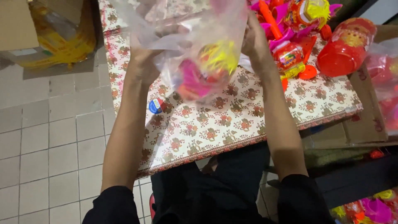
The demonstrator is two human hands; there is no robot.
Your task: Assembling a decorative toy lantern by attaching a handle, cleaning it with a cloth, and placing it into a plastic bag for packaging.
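Both hands grip clear bag [195, 37]; pink-yellow toy [205, 70] inside

In front of me stands a table [232, 120] covered with a floral-patterned cloth. On it lie a small blue-and-red ball [156, 105] near the left edge, and a heap of pink, red and yellow plastic toys [290, 37] with a red lantern [344, 49] at the far right.

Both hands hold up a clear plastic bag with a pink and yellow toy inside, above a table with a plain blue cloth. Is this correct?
Not quite: the cloth is not plain blue. The head view shows a cream cloth with a floral pattern. The rest stands: the left hand and right hand hold up the clear plastic bag with the pink and yellow toy inside.
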